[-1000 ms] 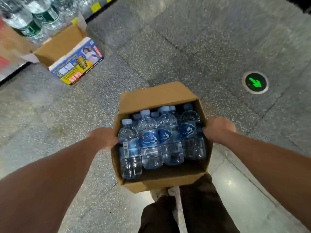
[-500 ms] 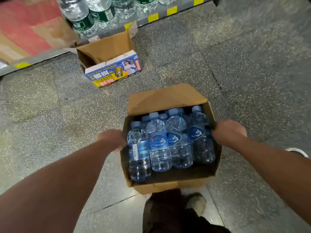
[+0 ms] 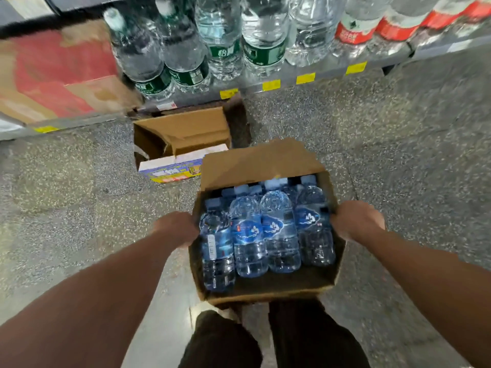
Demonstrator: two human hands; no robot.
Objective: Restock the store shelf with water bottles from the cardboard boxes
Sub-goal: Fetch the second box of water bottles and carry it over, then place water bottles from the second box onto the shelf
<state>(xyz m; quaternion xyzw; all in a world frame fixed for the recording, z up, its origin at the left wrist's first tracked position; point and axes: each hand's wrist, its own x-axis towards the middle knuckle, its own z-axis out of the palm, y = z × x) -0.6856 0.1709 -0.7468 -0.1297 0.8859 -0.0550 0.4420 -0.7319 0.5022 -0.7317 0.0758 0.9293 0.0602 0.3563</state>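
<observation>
While the left hand (image 3: 176, 229) and right hand (image 3: 357, 221) grip the box (image 3: 255, 160) of bottles (image 3: 265, 229), carrying seems the step; next, lower it by the shelf (image 3: 332, 73).

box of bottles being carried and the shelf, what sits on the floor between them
In the head view, an open cardboard box with a blue and yellow side sits on the floor between the carried box and the shelf.
</observation>
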